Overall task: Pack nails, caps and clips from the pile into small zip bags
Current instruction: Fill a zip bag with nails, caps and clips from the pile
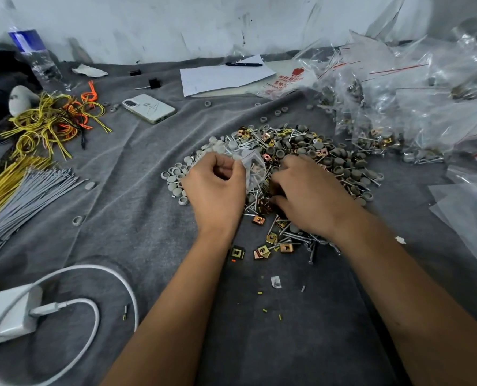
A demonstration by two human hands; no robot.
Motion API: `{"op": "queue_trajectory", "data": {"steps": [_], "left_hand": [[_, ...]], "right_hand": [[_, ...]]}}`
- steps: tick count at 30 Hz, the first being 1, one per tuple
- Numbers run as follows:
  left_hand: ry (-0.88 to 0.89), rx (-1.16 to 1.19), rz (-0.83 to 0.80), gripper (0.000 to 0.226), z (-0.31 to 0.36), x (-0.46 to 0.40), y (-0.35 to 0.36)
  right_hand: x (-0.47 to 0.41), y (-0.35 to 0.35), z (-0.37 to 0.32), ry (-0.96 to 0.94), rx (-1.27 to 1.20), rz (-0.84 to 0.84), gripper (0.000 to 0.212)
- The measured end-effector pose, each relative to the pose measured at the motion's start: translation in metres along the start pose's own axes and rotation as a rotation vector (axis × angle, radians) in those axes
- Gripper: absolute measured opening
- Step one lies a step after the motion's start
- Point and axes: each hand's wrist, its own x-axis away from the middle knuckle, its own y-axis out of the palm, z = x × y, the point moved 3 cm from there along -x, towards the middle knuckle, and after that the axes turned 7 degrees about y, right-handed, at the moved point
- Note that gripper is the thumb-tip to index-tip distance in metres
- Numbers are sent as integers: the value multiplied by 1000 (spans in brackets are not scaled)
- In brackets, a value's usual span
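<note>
Step in hand: filling one bag. At frame centre, the left hand (216, 188) pinches a small bag (252, 169) above the pile (301, 162). The right hand (306, 196), fingers curled down, digs into the pile; whether it holds anything cannot be told. Next move likely calls for lifting pieces into the bag's mouth.

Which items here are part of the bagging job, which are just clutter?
Job:
- pile of nails, caps and clips
- small zip bag, held by left hand
- right hand, fingers down in the pile
- filled bags

Clutter:
- phone
- charger and cable
- yellow and orange wires
- grey ties
- water bottle
- paper, pen
</note>
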Motion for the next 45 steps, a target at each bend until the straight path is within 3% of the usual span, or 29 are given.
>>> {"op": "queue_trajectory", "data": {"steps": [3, 8, 14, 19, 25, 35, 38, 45], "left_hand": [[-1, 7, 0, 14, -1, 0, 0], [21, 5, -50, 15, 0, 1, 3], [39, 3, -95, 26, 3, 1, 5], [43, 8, -135, 20, 2, 1, 7], [141, -1, -185, 14, 6, 2, 10], [264, 29, -171, 14, 11, 4, 9], [300, 55, -176, 12, 13, 5, 11], [213, 13, 4, 14, 5, -2, -1]], "right_hand": [[-3, 0, 8, 55, -53, 65, 20], [-6, -13, 9, 112, -408, 302, 3], [-5, -13, 2, -34, -468, 294, 15], [-4, -8, 2, 14, -570, 334, 14], [-1, -14, 0, 2, -482, 437, 13], [-2, -10, -1, 80, -301, 387, 15], [-3, -9, -5, 14, -303, 333, 13], [-7, -7, 6, 63, -274, 347, 27]]}}
